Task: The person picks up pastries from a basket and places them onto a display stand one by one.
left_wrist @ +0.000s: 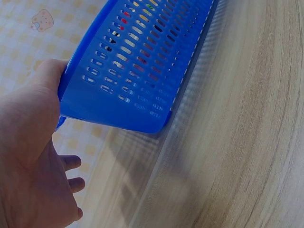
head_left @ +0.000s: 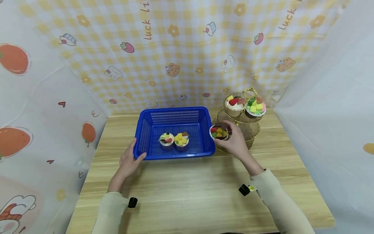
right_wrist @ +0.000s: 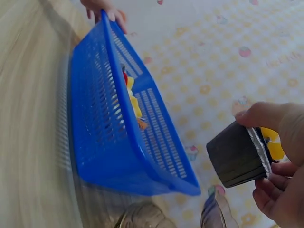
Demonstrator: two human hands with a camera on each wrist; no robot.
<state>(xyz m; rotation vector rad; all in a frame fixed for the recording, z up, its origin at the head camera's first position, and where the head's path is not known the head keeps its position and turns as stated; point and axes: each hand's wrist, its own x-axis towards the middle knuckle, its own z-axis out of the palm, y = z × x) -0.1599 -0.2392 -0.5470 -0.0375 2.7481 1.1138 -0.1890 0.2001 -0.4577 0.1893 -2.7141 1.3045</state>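
A fruit-topped cupcake [head_left: 218, 132] in a dark cup is pinched between the thumb and fingers of my right hand [head_left: 237, 143]. In the right wrist view this cupcake [right_wrist: 237, 154] is tilted, its cup pointing toward the blue basket [right_wrist: 97, 156]. From the head view it is just beyond the basket's right rim, overlapping the tiered stand [head_left: 252, 129]. My left hand [head_left: 130, 160] holds the left front corner of the basket [head_left: 175, 157], thumb at the rim. Two cupcakes, one with red and yellow pieces [head_left: 166, 141] and one with yellow cubes [head_left: 181, 141], sit side by side inside.
The gold-edged stand's upper tier bears a cream-topped cupcake with a strawberry [head_left: 233, 104] and a green-and-yellow one [head_left: 255, 107]. A gold handle [head_left: 249, 92] rises behind them. The wooden table [head_left: 187, 191] ends at a yellow checked curtain [head_left: 175, 84].
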